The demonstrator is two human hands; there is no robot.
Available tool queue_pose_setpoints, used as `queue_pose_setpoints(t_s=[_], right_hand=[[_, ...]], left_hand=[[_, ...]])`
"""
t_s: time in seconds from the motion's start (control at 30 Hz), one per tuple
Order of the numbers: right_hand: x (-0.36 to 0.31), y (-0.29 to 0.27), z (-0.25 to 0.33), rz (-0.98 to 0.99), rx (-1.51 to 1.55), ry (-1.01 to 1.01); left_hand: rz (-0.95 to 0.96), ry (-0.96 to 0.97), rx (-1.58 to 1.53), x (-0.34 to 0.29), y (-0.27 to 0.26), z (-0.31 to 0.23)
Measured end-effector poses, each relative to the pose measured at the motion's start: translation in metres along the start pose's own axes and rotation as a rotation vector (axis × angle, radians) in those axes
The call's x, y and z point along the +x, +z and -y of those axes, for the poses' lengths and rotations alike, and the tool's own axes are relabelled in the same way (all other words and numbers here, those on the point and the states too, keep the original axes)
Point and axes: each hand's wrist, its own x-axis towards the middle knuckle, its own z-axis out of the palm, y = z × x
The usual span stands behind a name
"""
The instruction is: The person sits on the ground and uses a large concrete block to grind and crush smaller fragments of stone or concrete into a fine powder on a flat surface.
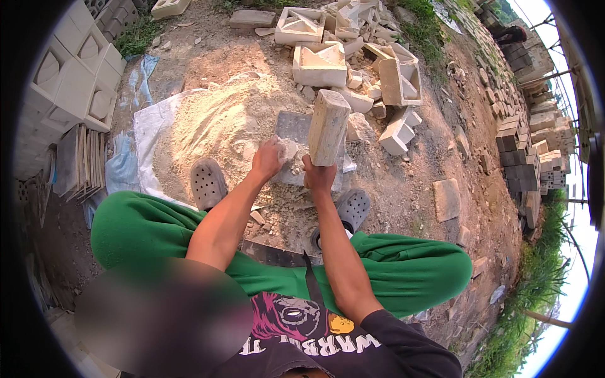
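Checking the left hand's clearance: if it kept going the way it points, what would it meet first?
The left hand already rests on a small pale stone chunk on the grey flat slab. Straight on, it would likely meet the upright tan rectangular block in the right hand; depth is unclear.

A single head-worn fisheye view looks steeply down from above the seated person's chest, facing forward over green-trousered knees (403,268) to the ground close below. Straight edges bend at the rim, where stacked blocks (69,75) and grass (535,283) curve away.
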Motion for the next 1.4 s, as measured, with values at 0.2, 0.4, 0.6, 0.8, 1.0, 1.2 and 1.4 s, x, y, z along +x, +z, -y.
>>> queue_pose_setpoints(t_s=[0.2, 0.4, 0.6, 0.8, 1.0, 1.2, 1.4], right_hand=[[-0.026, 0.020, -0.054, -0.093, -0.123, -0.260], [-0.021, 0.019, -0.068, 0.005, -0.020, 0.326], [0.008, 0.002, 0.002, 0.011, -0.010, -0.096], [-0.025, 0.017, -0.053, 0.037, -0.220, 0.059], [-0.027, 0.017, -0.044, 0.025, -0.151, 0.329], [0.014, -0.008, 0.021, -0.045, -0.117, -0.086], [-0.009, 0.009, -0.056, 0.131, -0.074, 0.167]], left_hand=[[-0.007, -0.006, -0.016, 0.001, -0.003, -0.009], [-0.132, 0.032, -0.039, -0.002, 0.006, -0.006], [-0.069, -0.004, 0.009, -0.007, 0.003, -0.003], [-0.045, -0.002, -0.023, -0.002, 0.000, -0.013], [-0.093, 0.009, -0.025, -0.003, 0.009, -0.002], [-0.083, 0.006, -0.008, -0.007, 0.004, -0.009], [-0.071, -0.009, -0.026, -0.003, 0.002, -0.014]])
